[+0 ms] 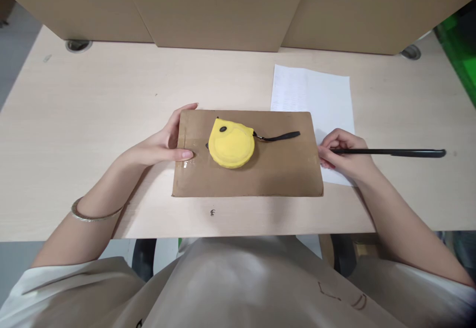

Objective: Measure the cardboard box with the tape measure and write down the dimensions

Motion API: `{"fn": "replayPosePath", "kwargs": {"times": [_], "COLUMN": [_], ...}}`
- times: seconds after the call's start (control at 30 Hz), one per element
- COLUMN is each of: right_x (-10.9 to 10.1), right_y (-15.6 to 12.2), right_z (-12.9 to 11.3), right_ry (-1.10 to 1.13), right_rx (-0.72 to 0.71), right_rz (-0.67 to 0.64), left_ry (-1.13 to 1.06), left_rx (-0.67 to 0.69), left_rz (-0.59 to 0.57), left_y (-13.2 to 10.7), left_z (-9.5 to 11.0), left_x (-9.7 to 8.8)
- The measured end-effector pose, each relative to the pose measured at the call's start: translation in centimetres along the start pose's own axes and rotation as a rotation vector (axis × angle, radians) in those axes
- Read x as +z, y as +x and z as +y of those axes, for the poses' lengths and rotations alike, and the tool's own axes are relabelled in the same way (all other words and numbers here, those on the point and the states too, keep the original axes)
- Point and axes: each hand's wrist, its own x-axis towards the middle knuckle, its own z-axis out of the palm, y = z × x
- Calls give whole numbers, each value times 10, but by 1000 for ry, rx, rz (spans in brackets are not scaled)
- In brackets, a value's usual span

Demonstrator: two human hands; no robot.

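Note:
A cardboard box (275,169) lies before me, its left end held by my left hand (167,142), thumb on top and fingers behind the edge. On the box rests a yellow tape measure (232,144) with a black button and a black wrist strap (282,136) stretched to the right. Closed around a black pen (405,153), my right hand (345,152) is at the right end of the box, over a sheet of paper. The pen's back end points right; its tip is hidden by my fingers.
Partly under the box is the white paper (330,95), with faint print on its left half. Tall cardboard panels (219,10) stand along the back of the pale wooden table (92,99). Round cable holes (78,45) sit near the back corners.

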Motion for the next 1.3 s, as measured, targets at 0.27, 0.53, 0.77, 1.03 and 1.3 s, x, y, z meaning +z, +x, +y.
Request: {"fn": "replayPosePath", "kwargs": {"times": [0.27,0.53,0.77,1.03,1.3], "right_x": [-2,0,2,0,1], "right_y": [1,1,1,1,1], "right_z": [3,-7,-7,-1,-6], "right_ry": [-66,-179,-137,-105,-121], "right_rx": [-8,23,62,73,56], "right_rz": [6,-25,-14,-35,-26], "left_ry": [-7,13,18,30,-12], "left_rx": [-7,-5,4,-4,6], "left_rz": [-13,-14,7,-1,-6], "left_y": [1,1,2,2,-1], "left_z": [0,0,-1,-2,-2], "left_x": [-1,-3,-2,-3,-2]}}
